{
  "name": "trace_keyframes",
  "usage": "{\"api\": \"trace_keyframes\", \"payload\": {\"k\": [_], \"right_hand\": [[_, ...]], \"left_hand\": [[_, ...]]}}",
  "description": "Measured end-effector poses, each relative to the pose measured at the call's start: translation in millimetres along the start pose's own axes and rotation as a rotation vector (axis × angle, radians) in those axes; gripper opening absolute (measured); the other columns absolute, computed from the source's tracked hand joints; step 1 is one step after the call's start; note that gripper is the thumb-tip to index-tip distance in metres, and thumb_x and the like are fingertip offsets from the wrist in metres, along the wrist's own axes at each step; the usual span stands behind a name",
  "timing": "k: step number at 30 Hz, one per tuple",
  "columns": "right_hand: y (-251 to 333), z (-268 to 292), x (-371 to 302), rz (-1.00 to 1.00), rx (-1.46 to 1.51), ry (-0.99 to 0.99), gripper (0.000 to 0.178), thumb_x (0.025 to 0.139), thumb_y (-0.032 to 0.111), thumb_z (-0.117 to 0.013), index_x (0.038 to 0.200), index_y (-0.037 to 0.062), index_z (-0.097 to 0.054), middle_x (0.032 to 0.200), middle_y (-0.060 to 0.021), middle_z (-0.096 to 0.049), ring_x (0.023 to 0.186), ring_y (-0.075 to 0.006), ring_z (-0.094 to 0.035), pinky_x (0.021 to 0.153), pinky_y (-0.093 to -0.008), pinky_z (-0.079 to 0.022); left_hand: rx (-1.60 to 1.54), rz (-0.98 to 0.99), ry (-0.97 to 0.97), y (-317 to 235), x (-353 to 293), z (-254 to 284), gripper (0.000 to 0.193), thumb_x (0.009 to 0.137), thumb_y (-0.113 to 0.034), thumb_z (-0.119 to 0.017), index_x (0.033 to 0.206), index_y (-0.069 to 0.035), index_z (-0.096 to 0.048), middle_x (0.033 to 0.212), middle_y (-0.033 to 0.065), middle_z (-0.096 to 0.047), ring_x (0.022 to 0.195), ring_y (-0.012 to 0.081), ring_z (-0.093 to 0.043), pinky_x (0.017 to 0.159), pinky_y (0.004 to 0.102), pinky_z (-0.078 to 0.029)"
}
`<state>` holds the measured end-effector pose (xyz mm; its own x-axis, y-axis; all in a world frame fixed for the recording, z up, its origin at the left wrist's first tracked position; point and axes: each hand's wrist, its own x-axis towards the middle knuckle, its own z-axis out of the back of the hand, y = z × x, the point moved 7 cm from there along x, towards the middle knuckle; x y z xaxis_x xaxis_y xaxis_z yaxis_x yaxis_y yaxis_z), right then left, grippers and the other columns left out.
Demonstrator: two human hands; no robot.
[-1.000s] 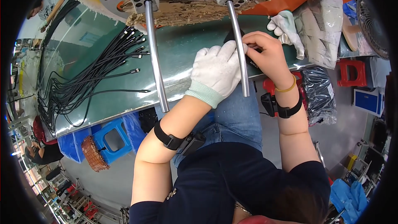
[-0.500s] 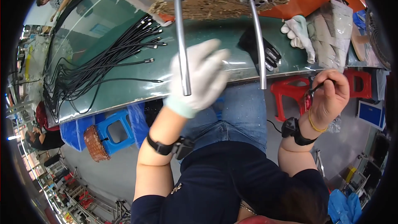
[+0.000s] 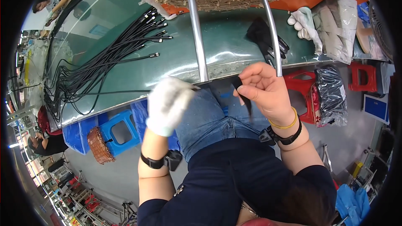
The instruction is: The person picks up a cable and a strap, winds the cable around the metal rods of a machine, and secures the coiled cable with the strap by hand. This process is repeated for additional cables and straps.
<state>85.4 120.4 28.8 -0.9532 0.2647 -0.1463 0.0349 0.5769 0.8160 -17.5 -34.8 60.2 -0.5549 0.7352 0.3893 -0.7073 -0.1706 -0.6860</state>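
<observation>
My left hand point(image 3: 167, 104), in a white glove with a pale green cuff, is closed and smeared by motion at the table's front edge. A black cable point(image 3: 121, 92) runs from the bundle into it, and a dark tip pokes out on its right. My bare right hand point(image 3: 268, 92) pinches a short black strap point(image 3: 246, 93) between thumb and fingers, its tail hanging down over my lap. Beyond it, more black straps point(image 3: 268, 42) with pale lettering lie on the green table. The bundle of black cables point(image 3: 113, 44) with metal-tipped plugs spreads over the table's left side.
Two metal rods, a left one point(image 3: 197, 33) and a right one point(image 3: 271, 29), jut toward me over the table point(image 3: 226, 33). At the right lie white gloves point(image 3: 303, 23) and a plastic-wrapped package point(image 3: 337, 25). Blue point(image 3: 121, 130) and red point(image 3: 362, 77) stools stand below.
My right hand has come left to the middle with the black strap. My left hand has moved left and down from the left rod and closed on a cable. The view has shifted slightly.
</observation>
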Motion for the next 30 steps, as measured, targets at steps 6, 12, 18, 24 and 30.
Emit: {"api": "trace_keyframes", "payload": {"k": [6,12,18,24,30], "right_hand": [[8.4,-6.1,-6.3,0.052,-0.024,-0.007,0.021,0.077,-0.006,-0.06,0.097,-0.0051,-0.059,0.075,-0.0115,-0.059,0.058,-0.0138,-0.056,0.053,-0.0235,-0.046],[26.8,-11.4,-10.5,0.163,-0.244,0.025,0.019,0.074,-0.005,-0.063,0.092,-0.0056,-0.062,0.073,-0.0117,-0.06,0.057,-0.0139,-0.056,0.052,-0.0228,-0.045],[57.8,-32.5,-15.9,0.465,-0.788,0.201,0.022,0.068,-0.004,-0.066,0.09,-0.0048,-0.064,0.069,-0.01,-0.059,0.056,-0.0141,-0.055,0.049,-0.0247,-0.043],[93.4,-75.2,-25.3,0.641,-0.867,0.457,0.021,0.066,-0.001,-0.066,0.086,-0.0028,-0.065,0.068,-0.0083,-0.059,0.059,-0.0142,-0.055,0.052,-0.0247,-0.042],[130.2,-26.8,31.5,0.476,-0.622,-0.03,0.016,0.076,0.003,-0.065,0.091,-0.0001,-0.064,0.075,-0.003,-0.061,0.064,-0.0076,-0.057,0.055,-0.0191,-0.044]], "left_hand": [[-0.521,0.345,0.106,-27.7,2.4,-36.0,0.005,0.076,-0.005,-0.059,0.076,0.0,-0.06,0.07,0.0084,-0.057,0.061,0.0172,-0.054,0.057,0.0273,-0.043],[-0.572,0.421,0.126,-25.4,2.8,-37.6,0.011,0.079,-0.011,-0.061,0.076,0.0,-0.061,0.069,0.0081,-0.058,0.062,0.0161,-0.055,0.057,0.0265,-0.044],[-0.4,0.252,0.195,-50.9,12.4,-29.5,0.013,0.078,-0.013,-0.063,0.084,-0.002,-0.062,0.072,0.0108,-0.059,0.062,0.022,-0.057,0.058,0.0297,-0.046],[-0.196,0.015,0.277,-108.0,43.8,8.5,0.018,0.077,-0.016,-0.065,0.089,-0.003,-0.06,0.072,0.0124,-0.057,0.064,0.0274,-0.058,0.058,0.0332,-0.047],[0.351,-0.406,-0.024,-108.2,112.0,30.8,0.017,0.071,-0.007,-0.068,0.085,-0.001,-0.061,0.076,0.009,-0.059,0.064,0.0229,-0.058,0.059,0.0285,-0.047]]}}
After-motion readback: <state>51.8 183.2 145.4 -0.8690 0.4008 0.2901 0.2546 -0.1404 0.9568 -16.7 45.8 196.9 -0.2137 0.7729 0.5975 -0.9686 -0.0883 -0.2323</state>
